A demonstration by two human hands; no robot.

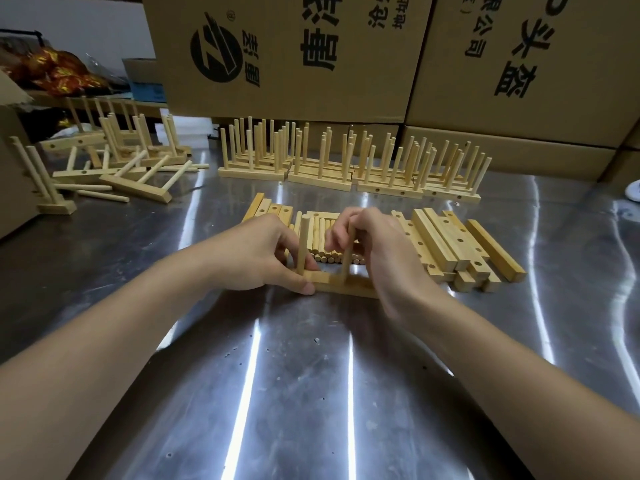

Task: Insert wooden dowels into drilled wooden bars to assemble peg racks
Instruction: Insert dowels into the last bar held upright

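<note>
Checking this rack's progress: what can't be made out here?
Head view:
- Right end of the bar: under the right hand.
- Top of the second dowel: covered by its fingers.
- Count of the dowel pile: the left hand blocks part.
- White object: cut by the right edge.

A pale rectangular wooden bar (341,285) lay flat at the centre of the frame, with two round light-wood dowels (303,244) standing upright in it. Loose dowels (322,237) lay in a row just behind, and spare drilled bars (457,244) were stacked centre-right.
</note>
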